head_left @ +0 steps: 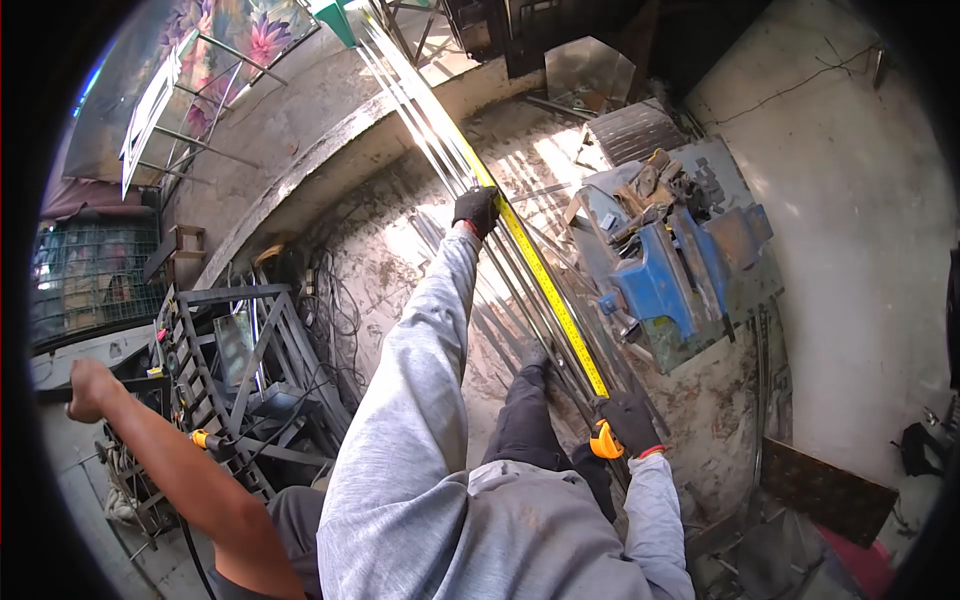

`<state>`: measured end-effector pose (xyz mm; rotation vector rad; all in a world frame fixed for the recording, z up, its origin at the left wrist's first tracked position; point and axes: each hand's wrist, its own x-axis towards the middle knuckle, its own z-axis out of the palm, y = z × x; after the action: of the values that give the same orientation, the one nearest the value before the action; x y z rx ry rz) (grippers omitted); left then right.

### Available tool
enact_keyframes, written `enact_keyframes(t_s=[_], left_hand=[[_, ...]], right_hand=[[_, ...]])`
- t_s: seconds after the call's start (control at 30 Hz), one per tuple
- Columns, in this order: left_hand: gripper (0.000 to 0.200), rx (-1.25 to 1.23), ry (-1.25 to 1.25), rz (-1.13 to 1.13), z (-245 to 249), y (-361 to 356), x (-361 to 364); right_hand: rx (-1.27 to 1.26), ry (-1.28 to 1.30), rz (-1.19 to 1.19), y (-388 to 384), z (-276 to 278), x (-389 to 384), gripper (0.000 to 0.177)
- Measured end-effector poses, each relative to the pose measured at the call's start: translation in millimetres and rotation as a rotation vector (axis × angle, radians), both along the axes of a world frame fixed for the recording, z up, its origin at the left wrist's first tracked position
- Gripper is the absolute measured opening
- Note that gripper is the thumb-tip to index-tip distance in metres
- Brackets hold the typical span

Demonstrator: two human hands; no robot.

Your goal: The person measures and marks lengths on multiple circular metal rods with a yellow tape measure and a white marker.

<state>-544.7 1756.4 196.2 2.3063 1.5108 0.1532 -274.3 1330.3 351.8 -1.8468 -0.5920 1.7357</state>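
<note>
A long yellow tape measure blade (548, 287) stretches along a bundle of thin metal bars (415, 125). My right hand (632, 424), in a dark glove with a red cuff, is closed on the tape measure's orange case (604, 440), near my body. Farther up, my left hand (477, 209), also gloved, is closed around the metal bars at the blade's edge; its fingertips are partly hidden. The bars run from the lower middle to the upper left, past a green part (334, 20) at the far end.
Another person's bare arm (185, 455) reaches in at the left, beside black metal frames (262, 370). A blue bench vise (665, 275) stands on a metal-topped table (735, 170) to the right. A low concrete ledge (290, 180) curves behind. Cables (345, 310) lie on the floor.
</note>
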Motion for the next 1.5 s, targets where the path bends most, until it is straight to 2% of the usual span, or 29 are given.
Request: enact_keyframes(t_s=[0.03,0.1,0.17,0.23,0.3,0.37,0.4,0.47,0.5,0.53,0.57,0.6,0.63,0.7,0.77,0.87,0.93,0.97,1.0,1.03,1.13,1.17,1.2,1.27,1.3,1.37,1.4,1.43,1.5], left_hand=[[0.015,0.016,0.025,-0.018,0.9,-8.4,6.7],[0.017,-0.141,0.010,0.066,-2.2,-30.8,20.1],[0.014,-0.284,-0.396,0.196,-77.1,-50.8,17.6],[0.017,-1.056,-1.021,0.931,-54.5,-82.2,42.5],[0.020,-1.119,-1.122,0.980,-31.3,-120.4,56.8],[0.021,-1.141,-1.044,1.009,-34.8,-148.9,61.5],[0.023,-1.113,-0.984,0.964,-40.2,-165.0,62.5],[0.025,-1.162,-0.945,0.964,-43.1,-193.2,59.7],[0.023,-0.872,-0.374,0.385,-17.3,-211.2,58.0],[0.026,-1.035,-0.602,0.510,-68.1,-219.4,41.6],[0.022,-1.058,-0.705,0.552,-55.0,-237.9,45.7],[0.027,-1.271,-0.870,0.948,-38.2,-246.7,53.4],[0.032,-1.272,-0.835,0.905,-42.8,-258.1,48.6],[0.036,-1.224,-0.756,0.851,-40.5,-284.4,41.4],[0.030,-1.192,-0.743,0.902,-34.5,-311.2,39.0],[0.024,-1.110,-0.740,0.874,-16.2,-364.6,34.5],[0.022,-1.097,-0.751,0.871,10.1,-409.3,36.8],[0.023,-1.109,-0.750,0.868,17.6,-450.2,32.2],[0.025,-1.105,-0.710,0.823,25.2,-473.9,31.9],[0.025,-1.070,-0.662,0.791,33.8,-500.8,33.8],[0.022,-1.093,-0.498,0.776,75.5,-569.2,64.1],[0.026,-1.182,-0.527,0.738,44.8,-562.0,41.8],[0.028,-1.155,-0.545,0.723,49.9,-577.7,53.8],[0.035,-1.092,-0.571,0.657,73.0,-610.5,69.2],[0.039,-1.059,-0.508,0.645,76.4,-619.3,75.3],[0.043,-1.004,-0.441,0.410,73.3,-634.9,75.6],[0.044,-1.059,-0.475,0.548,78.6,-643.7,85.5],[0.044,-1.091,-0.486,0.552,82.9,-653.5,93.8],[0.043,-1.111,-0.435,0.555,73.0,-664.5,102.2]], right_hand=[[-0.011,0.026,-0.021,-7.2,-10.3,1.1,0.024],[-0.035,0.033,-0.049,-20.9,-20.9,4.8,0.022],[-0.062,0.038,-0.085,-43.8,-35.6,12.8,0.020],[-0.072,-0.057,-0.044,-76.4,-56.8,26.6,0.019],[-0.111,0.020,-0.109,-105.5,-61.8,39.3,0.019],[-0.128,-0.158,-0.026,-148.3,-85.0,50.8,0.019],[-0.104,-0.089,-0.125,-167.0,-85.3,55.3,0.020],[-0.077,-0.188,-0.105,-202.1,-89.4,63.4,0.022],[0.011,-0.182,-0.113,-209.2,-70.1,66.7,0.025],[-0.107,-0.127,-0.143,-218.3,-58.4,72.1,0.028],[0.010,-0.294,0.009,-245.0,-70.8,80.7,0.029],[-0.003,-0.343,0.051,-256.6,-60.8,87.8,0.029],[-0.051,-0.181,-0.072,-272.0,-54.5,92.7,0.029],[0.096,-0.405,0.058,-323.1,-81.4,108.6,0.030],[0.019,-0.421,0.080,-353.9,-79.8,121.4,0.032],[0.035,-0.480,0.114,-405.6,-84.5,146.4,0.037],[0.041,-0.523,0.133,-440.8,-92.6,170.1,0.040],[0.025,-0.556,0.132,-486.9,-101.4,186.5,0.040],[0.086,-0.550,-0.034,-513.0,-108.3,186.6,0.040],[0.022,-0.538,0.120,-533.2,-108.7,199.2,0.040],[0.025,-0.604,0.067,-604.9,-108.7,210.1,0.039],[0.028,-0.625,0.110,-621.7,-104.2,212.6,0.039],[0.036,-0.638,0.164,-640.5,-107.1,214.0,0.039],[0.000,-0.646,0.128,-685.3,-116.2,220.3,0.039],[-0.024,-0.653,0.100,-702.7,-112.9,221.8,0.039],[0.013,-0.655,0.107,-737.1,-97.0,229.3,0.039],[-0.090,-0.652,0.123,-750.9,-89.1,232.4,0.039],[-0.193,-0.647,0.139,-762.5,-82.0,232.6,0.039],[-0.204,-0.645,0.066,-786.1,-68.2,232.6,0.040]])
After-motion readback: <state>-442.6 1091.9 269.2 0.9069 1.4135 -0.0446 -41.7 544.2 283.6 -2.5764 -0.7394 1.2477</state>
